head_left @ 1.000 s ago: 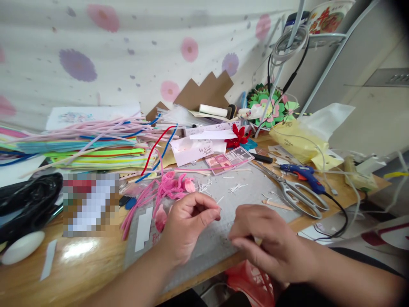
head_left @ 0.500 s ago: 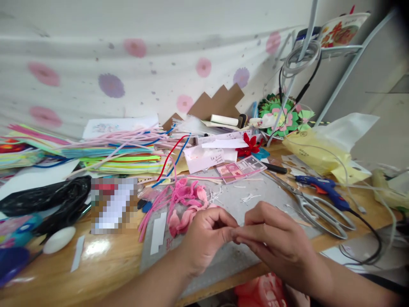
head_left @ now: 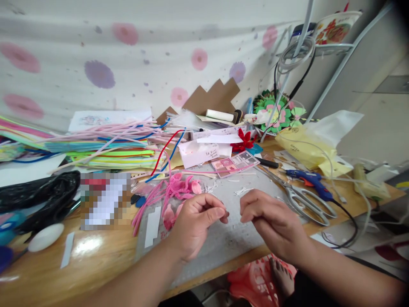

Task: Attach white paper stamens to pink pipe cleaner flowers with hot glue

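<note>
Over the grey mat [head_left: 198, 264], my left hand [head_left: 198, 221] is closed in a pinch of thumb and forefinger; whatever lies between the tips is too small to make out. A short gap to the right, my right hand [head_left: 271, 219] has its fingers curled together, and their tips hide anything in them. Behind my left wrist lie pink petal shapes [head_left: 169, 216] and bent pink fuzzy stems [head_left: 177, 185], partly covered by that hand. Short white snippets [head_left: 243, 191] are scattered on the mat beyond my right hand.
Large scissors [head_left: 306, 202] and a blue glue gun [head_left: 315, 181] lie on the right, its cord hanging off the edge. Bundles of coloured fuzzy stems [head_left: 111, 157] fill the back left. A black plastic bag [head_left: 41, 192] and white oval [head_left: 46, 237] sit far left.
My hands were touching at the fingertips and have moved apart, left hand leftward, right hand slightly right. The camera view has shifted a little.
</note>
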A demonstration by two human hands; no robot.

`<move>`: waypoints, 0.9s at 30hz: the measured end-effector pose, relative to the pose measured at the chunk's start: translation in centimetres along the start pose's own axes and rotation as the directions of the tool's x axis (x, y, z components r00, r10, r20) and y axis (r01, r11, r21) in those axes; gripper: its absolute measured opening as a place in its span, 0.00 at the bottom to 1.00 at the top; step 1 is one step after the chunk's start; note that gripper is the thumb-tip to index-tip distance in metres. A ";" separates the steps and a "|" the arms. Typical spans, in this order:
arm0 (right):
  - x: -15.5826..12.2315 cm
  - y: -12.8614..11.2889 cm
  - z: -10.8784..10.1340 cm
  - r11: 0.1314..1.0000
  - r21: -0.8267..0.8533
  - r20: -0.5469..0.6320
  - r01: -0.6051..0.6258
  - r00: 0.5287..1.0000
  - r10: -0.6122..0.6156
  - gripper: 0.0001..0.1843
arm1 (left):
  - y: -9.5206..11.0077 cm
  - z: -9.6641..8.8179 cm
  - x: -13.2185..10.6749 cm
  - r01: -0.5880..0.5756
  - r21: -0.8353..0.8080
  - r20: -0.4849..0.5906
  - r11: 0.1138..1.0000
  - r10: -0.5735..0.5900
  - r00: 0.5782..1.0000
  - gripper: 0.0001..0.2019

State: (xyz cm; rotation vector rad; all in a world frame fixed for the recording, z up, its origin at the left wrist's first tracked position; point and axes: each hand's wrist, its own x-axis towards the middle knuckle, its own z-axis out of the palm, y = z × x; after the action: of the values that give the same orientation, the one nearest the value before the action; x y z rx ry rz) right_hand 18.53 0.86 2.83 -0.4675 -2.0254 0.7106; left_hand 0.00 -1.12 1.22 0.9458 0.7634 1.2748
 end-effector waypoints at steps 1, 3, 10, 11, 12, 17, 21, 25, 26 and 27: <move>0.0 0.2 0.0 0.995 0.067 -0.022 -0.072 0.997 0.074 0.14 | 0.0 0.0 0.0 -0.003 -0.004 0.007 1.000 0.003 1.000 0.03; -0.1 0.5 0.2 0.942 0.244 -0.033 -0.230 0.969 0.245 0.09 | 0.0 0.0 0.0 -0.010 -0.005 0.024 1.000 0.010 1.000 0.03; -0.1 1.3 0.7 0.720 0.566 0.042 -0.402 0.886 0.462 0.02 | -0.1 -0.1 -0.1 -0.025 0.020 0.057 0.999 0.024 0.998 0.02; -0.1 1.2 0.7 0.745 0.540 0.034 -0.392 0.894 0.446 0.02 | -0.1 -0.1 -0.1 -0.022 0.017 0.057 1.000 0.021 0.998 0.02; 0.0 1.1 0.7 0.784 0.497 0.019 -0.372 0.908 0.418 0.01 | -0.1 0.0 -0.1 -0.019 0.015 0.057 1.000 0.018 0.998 0.02; 0.5 0.5 0.9 0.961 0.201 -0.008 -0.192 0.980 0.197 0.03 | -0.3 0.0 -0.1 0.006 -0.013 0.047 1.000 -0.006 0.999 0.03; 0.6 0.3 1.6 0.986 0.115 -0.043 -0.121 0.991 0.126 0.03 | -0.6 -0.1 -0.2 0.031 -0.012 0.039 0.999 -0.030 0.999 0.03; 0.7 0.1 1.8 0.997 0.025 -0.040 -0.073 0.996 0.074 0.08 | -0.7 -0.2 -0.1 0.023 0.004 0.032 1.000 -0.023 0.999 0.03; 0.7 0.0 1.7 0.998 0.002 -0.022 -0.060 0.998 0.060 0.09 | -0.7 -0.2 -0.1 0.020 0.010 0.031 1.000 -0.020 0.999 0.03; 0.6 0.0 1.5 0.999 -0.018 -0.007 -0.051 0.999 0.051 0.10 | -0.7 -0.3 -0.2 0.017 0.022 0.032 1.000 -0.017 0.999 0.03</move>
State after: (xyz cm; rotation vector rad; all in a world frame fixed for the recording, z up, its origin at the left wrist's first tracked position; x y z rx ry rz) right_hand 16.92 0.77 2.63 -0.5328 -2.0213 0.7209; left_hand 0.03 -1.26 0.51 0.9733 0.7598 1.2357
